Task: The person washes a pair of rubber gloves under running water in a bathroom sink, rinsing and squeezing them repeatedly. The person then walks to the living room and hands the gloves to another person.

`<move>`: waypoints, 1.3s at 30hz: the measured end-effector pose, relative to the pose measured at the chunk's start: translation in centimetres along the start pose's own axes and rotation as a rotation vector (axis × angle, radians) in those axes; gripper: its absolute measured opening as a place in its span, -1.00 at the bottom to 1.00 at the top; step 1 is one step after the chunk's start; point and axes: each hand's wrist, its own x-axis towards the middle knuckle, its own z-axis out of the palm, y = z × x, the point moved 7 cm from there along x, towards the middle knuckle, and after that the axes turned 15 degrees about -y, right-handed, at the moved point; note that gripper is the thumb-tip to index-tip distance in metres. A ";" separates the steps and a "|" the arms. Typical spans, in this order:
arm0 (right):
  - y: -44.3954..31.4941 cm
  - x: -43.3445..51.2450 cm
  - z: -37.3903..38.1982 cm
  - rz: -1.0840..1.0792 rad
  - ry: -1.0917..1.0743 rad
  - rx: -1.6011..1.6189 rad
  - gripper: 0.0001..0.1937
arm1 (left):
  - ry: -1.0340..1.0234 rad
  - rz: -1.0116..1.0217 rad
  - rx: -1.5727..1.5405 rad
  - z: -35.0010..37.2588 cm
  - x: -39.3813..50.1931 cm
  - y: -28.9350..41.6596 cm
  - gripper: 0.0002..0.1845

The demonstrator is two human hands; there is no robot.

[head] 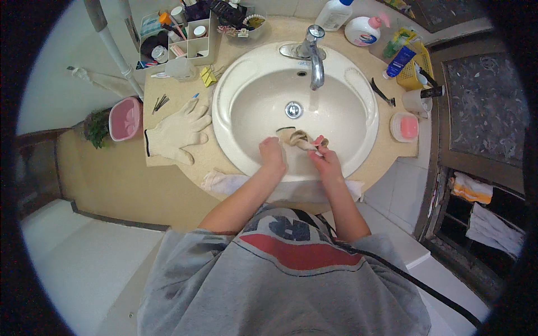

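Over the white basin (pixel 248 113), a cream knit work glove (pixel 300 140) with dirty brownish patches is twisted between my hands. My left hand (pixel 272 154) is closed in a fist at the dark-edged cuff end, its fingers mostly hidden. At the other end, my right hand (pixel 326 161) grips the bunched knit. A second cream knit glove (pixel 178 131) lies flat on the counter left of the basin, its black-edged cuff pointing left. The chrome faucet (pixel 315 59) stands behind the basin, and no running water can be made out. Below it sits the metal drain stopper (pixel 294 110).
A folded cloth (pixel 294 192) lies along the counter's front edge. To the right are a razor (pixel 382 93), pink soap in a dish (pixel 404 127) and a yellow basket (pixel 414 65). A divided organizer (pixel 206 46) and pump bottle (pixel 362 31) stand behind. A black cable (pixel 416 281) crosses my shirt.
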 end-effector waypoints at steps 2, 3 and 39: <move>-2.4 -1.4 1.2 -0.036 -0.014 -0.389 -0.69 | 0.133 -0.277 -0.217 5.2 -4.7 0.8 -0.66; -3.1 -1.7 2.0 -0.139 -0.008 -0.395 -0.68 | 0.113 -0.405 -0.344 4.5 -3.4 -1.7 -0.58; -5.6 -0.6 6.8 -0.499 0.109 -0.138 -0.72 | -0.399 0.033 0.156 10.1 -2.0 6.3 -0.44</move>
